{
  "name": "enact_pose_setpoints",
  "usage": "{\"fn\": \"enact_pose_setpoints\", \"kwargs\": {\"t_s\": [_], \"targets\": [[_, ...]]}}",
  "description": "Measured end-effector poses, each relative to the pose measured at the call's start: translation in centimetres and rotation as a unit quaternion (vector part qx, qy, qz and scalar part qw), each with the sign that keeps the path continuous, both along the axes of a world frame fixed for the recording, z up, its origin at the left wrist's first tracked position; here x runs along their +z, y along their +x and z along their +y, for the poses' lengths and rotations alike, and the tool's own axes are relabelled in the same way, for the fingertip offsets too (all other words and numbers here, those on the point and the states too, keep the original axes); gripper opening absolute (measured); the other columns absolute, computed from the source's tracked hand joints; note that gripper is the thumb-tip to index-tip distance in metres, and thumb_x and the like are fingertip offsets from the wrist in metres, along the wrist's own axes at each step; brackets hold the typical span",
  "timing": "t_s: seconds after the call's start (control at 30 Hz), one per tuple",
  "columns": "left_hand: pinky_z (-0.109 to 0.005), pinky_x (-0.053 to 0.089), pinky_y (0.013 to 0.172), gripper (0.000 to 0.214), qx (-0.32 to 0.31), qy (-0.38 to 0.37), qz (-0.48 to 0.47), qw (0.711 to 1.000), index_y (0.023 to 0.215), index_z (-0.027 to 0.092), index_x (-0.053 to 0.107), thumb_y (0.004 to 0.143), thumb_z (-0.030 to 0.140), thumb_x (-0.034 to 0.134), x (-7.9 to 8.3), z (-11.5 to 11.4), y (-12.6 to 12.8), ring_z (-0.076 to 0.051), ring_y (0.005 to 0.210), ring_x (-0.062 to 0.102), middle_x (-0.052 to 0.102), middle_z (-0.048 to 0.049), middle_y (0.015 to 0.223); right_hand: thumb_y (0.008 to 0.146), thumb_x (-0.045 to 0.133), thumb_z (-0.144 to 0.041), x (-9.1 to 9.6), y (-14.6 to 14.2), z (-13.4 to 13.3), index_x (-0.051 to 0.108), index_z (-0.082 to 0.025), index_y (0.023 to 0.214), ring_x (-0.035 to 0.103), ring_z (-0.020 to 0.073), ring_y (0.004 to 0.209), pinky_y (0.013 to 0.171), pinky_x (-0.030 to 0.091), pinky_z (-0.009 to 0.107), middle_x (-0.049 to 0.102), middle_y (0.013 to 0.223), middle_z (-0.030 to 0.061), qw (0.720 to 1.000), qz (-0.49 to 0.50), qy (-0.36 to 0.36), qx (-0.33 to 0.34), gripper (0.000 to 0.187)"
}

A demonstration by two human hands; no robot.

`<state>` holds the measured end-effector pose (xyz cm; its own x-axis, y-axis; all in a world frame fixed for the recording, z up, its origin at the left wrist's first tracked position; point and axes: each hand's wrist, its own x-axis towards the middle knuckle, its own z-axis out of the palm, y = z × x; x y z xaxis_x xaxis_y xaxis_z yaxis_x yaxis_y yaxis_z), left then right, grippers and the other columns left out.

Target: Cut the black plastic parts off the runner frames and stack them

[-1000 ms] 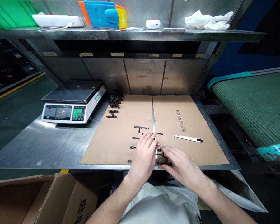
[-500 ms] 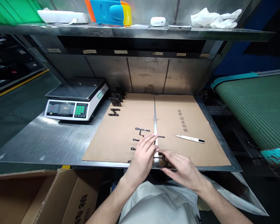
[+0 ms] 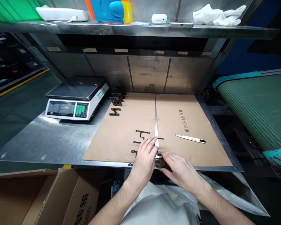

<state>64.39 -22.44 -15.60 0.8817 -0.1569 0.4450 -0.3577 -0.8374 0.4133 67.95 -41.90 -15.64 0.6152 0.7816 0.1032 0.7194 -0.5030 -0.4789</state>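
A thin black plastic runner frame [image 3: 140,133] with branching arms and small square tabs lies on the cardboard sheet [image 3: 103,140] at the table's front edge. Over its middle, my left hand [image 3: 144,156] presses down with fingers close together, holding it; the palm hides much of the frame. My right hand [image 3: 178,165] pinches the frame's right end with fingers and thumb, right beside my left thumb. The gripped part is mostly covered by my fingers. To the right, a white-handled craft knife [image 3: 190,138] marked A26 lies apart from both hands.
Black plastic parts [image 3: 116,99] stand stacked at the sheet's back left, with smaller pieces [image 3: 114,112] in front. A weighing scale [image 3: 67,109] sits left. An open carton [image 3: 67,197] is below left, a green conveyor [image 3: 259,106] at right. A shelf [image 3: 135,28] spans the back.
My right hand has shifted slightly left and closed more over the frame's right end, which now shows less. The frame's left side sits slightly lower in view. My left hand stays on it.
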Motion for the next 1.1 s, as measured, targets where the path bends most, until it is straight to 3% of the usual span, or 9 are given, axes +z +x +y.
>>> {"fn": "enact_pose_setpoints", "kwargs": {"t_s": [0.13, 0.23, 0.4, 0.53, 0.63, 0.83, 1.1], "targets": [[-0.061, 0.045, 0.118, 0.031, 0.009, 0.027, 0.006, 1.000, 0.110, 0.014, 0.063, 0.092, -0.005, 0.046, -0.5, -0.7, 0.2, -0.033, 0.141, 0.055, 0.060, -0.0189, 0.149, 0.088, 0.070, -0.009, -0.2, 0.2, 0.6, 0.050, -0.009, 0.140, 0.069, 0.0342, 0.120, 0.101, 0.061, 0.051, 0.069, 0.131, 0.0206, 0.999, -0.025, -0.034, 0.003, 0.056], [-0.061, 0.046, 0.117, 0.028, 0.025, 0.032, 0.011, 0.999, 0.110, 0.014, 0.065, 0.095, -0.001, 0.046, -0.4, -0.3, 0.4, -0.033, 0.138, 0.057, 0.062, -0.0187, 0.145, 0.084, 0.072, -0.004, 0.1, 0.4, 0.4, 0.052, -0.012, 0.138, 0.069, 0.0325, 0.119, 0.101, 0.061, 0.050, 0.070, 0.130, 0.0168, 1.000, -0.011, -0.015, -0.006, 0.058], [-0.061, 0.048, 0.116, 0.020, 0.044, 0.021, 0.012, 0.999, 0.107, 0.019, 0.068, 0.104, 0.015, 0.049, 0.3, 2.9, -0.2, -0.032, 0.144, 0.052, 0.061, -0.0143, 0.148, 0.089, 0.075, -0.016, 1.2, 0.4, -1.2, 0.056, -0.022, 0.136, 0.070, 0.0263, 0.114, 0.100, 0.062, 0.043, 0.073, 0.125, 0.0087, 0.992, 0.039, 0.086, -0.083, 0.051], [-0.068, 0.041, 0.118, 0.022, 0.047, 0.056, -0.005, 0.997, 0.120, 0.022, 0.070, 0.103, 0.020, 0.056, 0.6, 5.7, -0.9, -0.036, 0.156, 0.031, 0.047, -0.0127, 0.162, 0.092, 0.074, -0.027, 1.8, -0.1, -2.0, 0.056, -0.023, 0.140, 0.068, 0.0254, 0.121, 0.101, 0.062, 0.038, 0.072, 0.131, 0.0080, 0.979, 0.045, 0.139, -0.143, 0.052], [-0.068, 0.036, 0.121, 0.029, 0.019, 0.099, -0.038, 0.994, 0.129, 0.021, 0.067, 0.102, 0.019, 0.060, 1.3, 6.7, -1.1, -0.037, 0.158, 0.027, 0.047, -0.0123, 0.162, 0.092, 0.075, -0.030, 2.1, -0.3, -2.1, 0.059, -0.023, 0.140, 0.068, 0.0246, 0.122, 0.101, 0.062, 0.037, 0.071, 0.132, 0.0073, 0.971, 0.057, 0.155, -0.174, 0.051], [-0.058, 0.041, 0.121, 0.036, -0.023, 0.113, -0.105, 0.988, 0.134, 0.018, 0.065, 0.098, 0.014, 0.066, 2.5, 6.3, -1.4, -0.033, 0.151, 0.042, 0.063, -0.0114, 0.148, 0.091, 0.076, -0.036, 2.4, -0.4, -1.9, 0.060, -0.023, 0.140, 0.069, 0.0252, 0.122, 0.106, 0.059, 0.038, 0.071, 0.134, 0.0072, 0.963, 0.050, 0.165, -0.208, 0.053], [-0.062, 0.044, 0.117, 0.026, 0.039, 0.118, -0.164, 0.979, 0.118, 0.019, 0.071, 0.093, 0.017, 0.074, 3.0, 5.0, -2.2, -0.040, 0.151, 0.041, 0.062, -0.0136, 0.148, 0.096, 0.067, -0.032, 2.8, -1.1, -1.4, 0.059, -0.022, 0.139, 0.072, 0.0302, 0.115, 0.101, 0.062, 0.045, 0.073, 0.127, 0.0117, 0.956, -0.051, 0.160, -0.241, 0.044]]}}
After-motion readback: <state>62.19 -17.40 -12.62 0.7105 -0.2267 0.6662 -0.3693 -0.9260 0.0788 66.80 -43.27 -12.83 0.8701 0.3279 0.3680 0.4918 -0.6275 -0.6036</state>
